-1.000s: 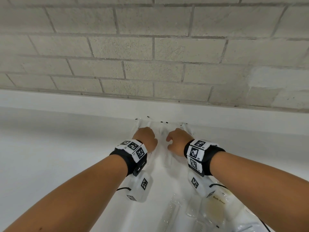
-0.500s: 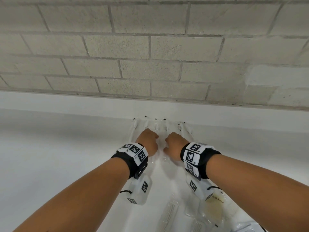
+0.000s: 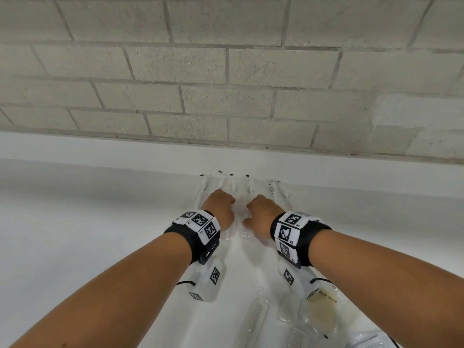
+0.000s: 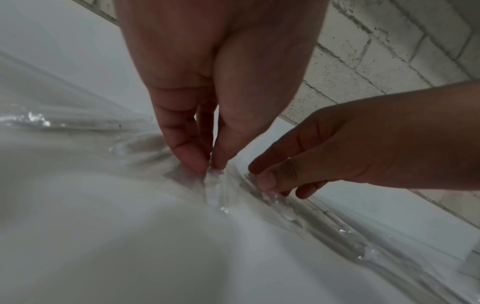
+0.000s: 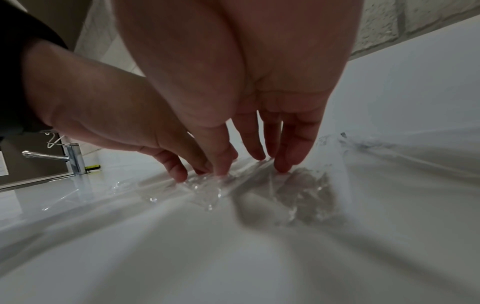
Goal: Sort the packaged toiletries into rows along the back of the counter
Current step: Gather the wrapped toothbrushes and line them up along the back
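A row of clear plastic packets (image 3: 247,189) lies on the white counter (image 3: 100,234) against the low back ledge. Both hands rest on this row, knuckles up, a small gap between them. My left hand (image 3: 222,207) pinches a crinkled clear packet (image 4: 214,187) between thumb and fingertips (image 4: 193,162). My right hand (image 3: 259,213) lies just to the right of it. Its fingers (image 5: 284,164) are straight and spread, and their tips and the thumb press down on the clear wrappers (image 5: 301,191). The packets' contents are too clear to make out.
Near me on the counter lie more wrapped items: a comb packet (image 3: 253,320), a bath soap packet (image 3: 324,310) and other clear bags at the bottom right. A grey block wall (image 3: 226,84) rises behind the ledge. A chrome faucet (image 5: 74,158) stands far off to the left.
The two hands have drawn a little closer together on the row of packets at the back. They remain at the same spot by the ledge.
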Available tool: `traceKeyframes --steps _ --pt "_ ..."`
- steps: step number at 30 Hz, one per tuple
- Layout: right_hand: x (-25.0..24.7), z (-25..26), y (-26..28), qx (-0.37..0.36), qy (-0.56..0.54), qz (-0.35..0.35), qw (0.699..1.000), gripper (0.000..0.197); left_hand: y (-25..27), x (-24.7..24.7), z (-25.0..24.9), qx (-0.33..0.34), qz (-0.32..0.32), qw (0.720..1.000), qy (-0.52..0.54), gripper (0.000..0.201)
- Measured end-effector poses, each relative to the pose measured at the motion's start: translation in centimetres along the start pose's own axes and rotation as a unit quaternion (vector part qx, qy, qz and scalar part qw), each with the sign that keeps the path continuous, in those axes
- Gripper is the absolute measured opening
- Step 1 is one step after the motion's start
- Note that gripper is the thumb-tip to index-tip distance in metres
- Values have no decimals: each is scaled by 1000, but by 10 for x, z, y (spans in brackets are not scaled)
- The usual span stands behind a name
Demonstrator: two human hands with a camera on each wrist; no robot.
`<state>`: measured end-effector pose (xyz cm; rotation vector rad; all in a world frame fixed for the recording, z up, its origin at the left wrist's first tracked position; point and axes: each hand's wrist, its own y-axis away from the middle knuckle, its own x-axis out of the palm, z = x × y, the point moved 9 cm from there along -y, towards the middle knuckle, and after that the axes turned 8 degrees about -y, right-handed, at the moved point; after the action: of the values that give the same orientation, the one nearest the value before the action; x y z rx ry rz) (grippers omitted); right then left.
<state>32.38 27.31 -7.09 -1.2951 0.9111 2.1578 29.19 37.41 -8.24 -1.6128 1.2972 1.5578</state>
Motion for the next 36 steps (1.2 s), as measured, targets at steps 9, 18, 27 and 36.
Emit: traceKeyframes --steps 9,18,27,36 --pt "4 -3 -1 7 -8 5 1000 47 -5 2 2 4 3 1000 -5 54" --pt "4 -6 -2 28 -1 10 1000 38 -6 0 3 2 -12 1000 -2 51" --pt "3 -6 -2 28 11 7 1000 47 -6 -3 2 3 -18 1000 -7 52" --pt "5 -7 -4 28 19 3 999 52 -6 -4 2 -4 -23 1000 13 48"
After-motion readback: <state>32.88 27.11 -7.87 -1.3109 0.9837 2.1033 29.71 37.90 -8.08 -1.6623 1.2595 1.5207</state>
